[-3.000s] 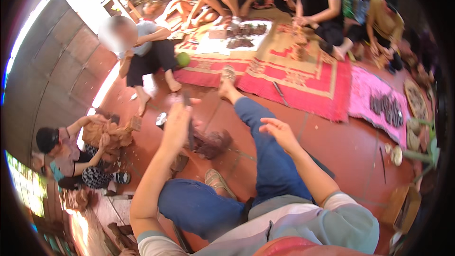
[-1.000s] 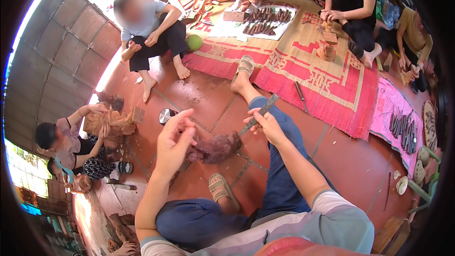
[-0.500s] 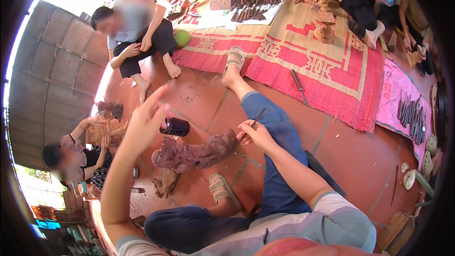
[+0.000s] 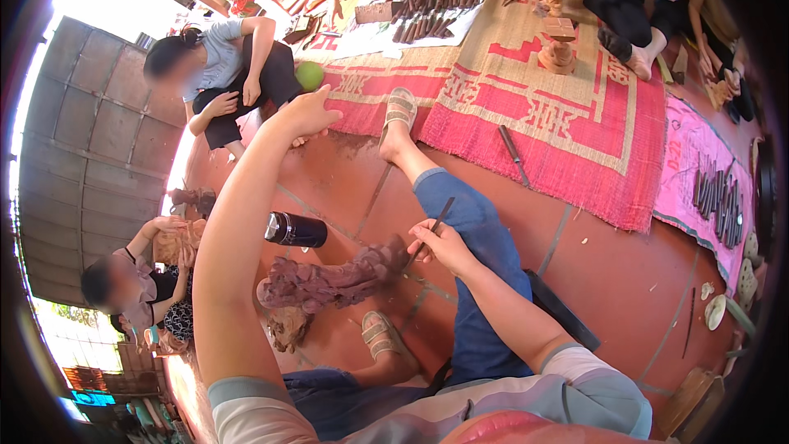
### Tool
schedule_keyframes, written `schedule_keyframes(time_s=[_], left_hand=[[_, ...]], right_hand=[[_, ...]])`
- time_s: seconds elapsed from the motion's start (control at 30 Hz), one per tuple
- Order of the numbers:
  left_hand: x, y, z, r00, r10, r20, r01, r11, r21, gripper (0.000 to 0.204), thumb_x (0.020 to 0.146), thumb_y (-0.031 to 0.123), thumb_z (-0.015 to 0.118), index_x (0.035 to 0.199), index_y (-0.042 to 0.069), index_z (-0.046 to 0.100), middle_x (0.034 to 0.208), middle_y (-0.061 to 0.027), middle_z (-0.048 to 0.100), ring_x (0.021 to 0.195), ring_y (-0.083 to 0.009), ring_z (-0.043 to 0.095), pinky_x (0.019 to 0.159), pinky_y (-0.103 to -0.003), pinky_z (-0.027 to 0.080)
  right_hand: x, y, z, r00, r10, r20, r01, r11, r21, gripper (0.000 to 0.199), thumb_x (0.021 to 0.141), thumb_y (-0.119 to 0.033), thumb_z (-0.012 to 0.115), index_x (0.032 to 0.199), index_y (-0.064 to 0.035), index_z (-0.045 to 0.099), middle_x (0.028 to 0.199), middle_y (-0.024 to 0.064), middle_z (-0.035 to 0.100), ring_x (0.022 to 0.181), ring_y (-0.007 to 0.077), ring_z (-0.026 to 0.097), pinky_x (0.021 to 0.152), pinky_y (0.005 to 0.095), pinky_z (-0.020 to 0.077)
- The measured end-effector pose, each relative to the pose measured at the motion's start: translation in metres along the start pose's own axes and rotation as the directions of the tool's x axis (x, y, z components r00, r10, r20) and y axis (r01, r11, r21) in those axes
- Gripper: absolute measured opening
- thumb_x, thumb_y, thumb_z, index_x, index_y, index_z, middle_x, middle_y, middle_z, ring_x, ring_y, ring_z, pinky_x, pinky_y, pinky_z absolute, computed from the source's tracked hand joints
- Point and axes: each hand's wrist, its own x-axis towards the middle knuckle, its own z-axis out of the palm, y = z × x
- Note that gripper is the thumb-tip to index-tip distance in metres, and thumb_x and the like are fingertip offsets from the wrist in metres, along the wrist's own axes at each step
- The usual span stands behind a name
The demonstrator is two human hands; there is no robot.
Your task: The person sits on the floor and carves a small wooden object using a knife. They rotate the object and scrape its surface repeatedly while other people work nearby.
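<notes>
My left arm reaches far forward, and my left hand [image 4: 306,113] is held out in the air with nothing in it. Its fingers are stretched out, though partly hidden by the angle. My right hand [image 4: 442,245] is closed around a thin dark carving tool [image 4: 445,211], held slanting above my bent leg. The tool's lower end is beside the right end of a reddish-brown wood carving [image 4: 337,276]; whether they touch, I cannot tell. The carving lies on the tiled floor, its left end by a lighter brown wood piece [image 4: 290,328]. Behind it lies a dark flask [image 4: 297,229].
A red and tan mat [image 4: 567,173] bears a chisel [image 4: 514,152] and a wooden carving [image 4: 557,56]. Rows of tools lie on a white cloth [image 4: 370,37] and a pink cloth [image 4: 678,160]. A green ball-like object [image 4: 309,76] is near a crouching person [image 4: 222,45]. Several others sit around.
My left hand has swung forward and away from above the flask, uncovering it. My right hand stays by the carving with the tool. The crouching person at the left has leaned lower.
</notes>
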Motion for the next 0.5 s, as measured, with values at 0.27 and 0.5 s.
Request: schedule_keyframes(time_s=[0.27,0.5], left_hand=[[0.032,-0.027,-0.019,0.977,-0.203,-0.064,0.205,0.978,0.023,0.078,0.081,0.016,0.055,0.144,0.012,0.01,0.062,-0.0101,0.061,0.046,-0.0168,0.056,0.042,-0.03,0.047],[0.056,-0.008,-0.003,0.957,-0.255,-0.135,0.263,0.964,0.045,0.074,0.076,0.006,0.044,0.144,0.01,0.012,0.082,-0.0136,0.066,0.074,-0.0257,0.064,0.067,-0.036,0.051]], right_hand=[[0.006,0.003,0.009,1.0,-0.004,0.017,0.004,1.0,0.021,0.022,0.092,-0.027,0.05,0.095,-0.0054,0.052,0.076,0.0089,0.064,0.055,0.0073,0.054,0.049,0.0194,0.044],[0.006,0.006,0.009,1.0,0.01,-0.017,-0.01,1.0,-0.022,0.024,0.091,-0.028,0.051,0.096,-0.0044,0.053,0.075,0.0081,0.064,0.055,0.007,0.053,0.048,0.0196,0.044]])
